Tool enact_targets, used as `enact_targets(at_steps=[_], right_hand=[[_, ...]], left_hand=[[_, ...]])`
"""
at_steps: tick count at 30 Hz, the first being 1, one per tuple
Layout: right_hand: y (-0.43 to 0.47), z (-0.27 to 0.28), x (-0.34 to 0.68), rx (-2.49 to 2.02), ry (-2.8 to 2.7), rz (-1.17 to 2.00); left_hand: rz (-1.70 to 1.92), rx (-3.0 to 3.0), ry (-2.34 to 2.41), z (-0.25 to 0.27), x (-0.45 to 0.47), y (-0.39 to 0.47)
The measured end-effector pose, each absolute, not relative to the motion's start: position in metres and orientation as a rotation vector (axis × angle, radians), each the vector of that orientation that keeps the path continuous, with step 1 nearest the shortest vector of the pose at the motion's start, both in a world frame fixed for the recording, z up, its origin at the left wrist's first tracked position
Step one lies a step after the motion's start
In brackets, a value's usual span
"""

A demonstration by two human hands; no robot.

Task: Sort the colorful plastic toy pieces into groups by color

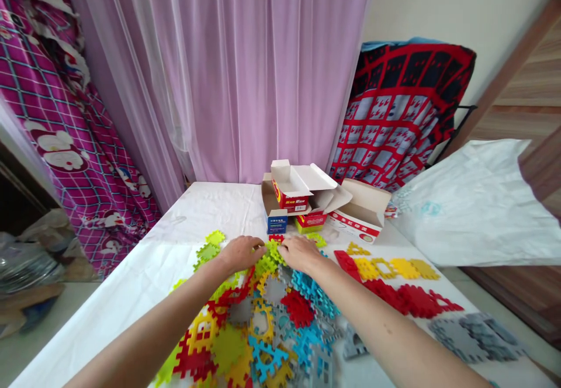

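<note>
At the far side of the pile, both hands are at some lime-green interlocking plastic pieces (272, 253) with toothed edges. My left hand (242, 252) has its fingers curled at the left side of these pieces. My right hand (300, 250) is closed on their right side, fingertips pressed to the edge. Between and below my forearms lies a mixed heap: red toothed pieces (298, 309), blue pieces (268, 357), yellow pieces (262, 321) and grey ones (275, 288). More green pieces (207, 252) lie left of my left hand.
Opened cardboard boxes (289, 202) stand at the table's back. Sorted at right are a yellow row (404, 268), a red row (405, 298) and grey pieces (475, 336). A white plastic bag (468, 212) sits at the right edge of the white-covered table (149, 259).
</note>
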State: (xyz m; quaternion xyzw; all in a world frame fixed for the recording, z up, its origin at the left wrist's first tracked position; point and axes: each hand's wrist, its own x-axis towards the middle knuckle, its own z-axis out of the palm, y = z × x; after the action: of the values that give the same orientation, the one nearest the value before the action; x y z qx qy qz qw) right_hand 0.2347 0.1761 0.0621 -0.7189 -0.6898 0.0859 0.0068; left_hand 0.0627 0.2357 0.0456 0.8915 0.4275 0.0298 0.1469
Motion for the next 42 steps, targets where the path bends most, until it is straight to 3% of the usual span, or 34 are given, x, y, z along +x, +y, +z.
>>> enact_targets(at_steps=[8,13,16,19,27,35,40,42], right_hand=[[0.128,0.071,0.226,-1.802,-2.259,0.473],[0.156,0.070,0.288,-2.408,-1.889,0.289],[0.166,0.059,0.310,-2.535,-1.829,0.348],[0.162,0.048,0.303,-2.539,-1.853,0.416],[0.136,0.054,0.233,-2.319,-1.952,0.594],[0.105,0.077,0.182,-1.913,-1.943,0.623],[0.070,0.093,0.181,-1.626,-1.955,0.887],[0.061,0.094,0.195,-1.662,-1.983,0.784]], left_hand=[[0.147,2.379,1.282,0.063,0.008,0.195],[0.325,2.477,1.583,0.047,-0.034,0.217],[0.230,2.352,1.862,0.027,-0.047,0.232],[0.166,2.280,1.828,0.012,-0.046,0.235],[0.388,2.163,1.462,0.011,-0.014,0.190],[0.574,1.918,1.484,0.023,-0.013,0.154],[0.574,1.747,1.366,0.039,-0.040,0.154],[0.550,1.842,1.428,0.042,-0.046,0.167]])
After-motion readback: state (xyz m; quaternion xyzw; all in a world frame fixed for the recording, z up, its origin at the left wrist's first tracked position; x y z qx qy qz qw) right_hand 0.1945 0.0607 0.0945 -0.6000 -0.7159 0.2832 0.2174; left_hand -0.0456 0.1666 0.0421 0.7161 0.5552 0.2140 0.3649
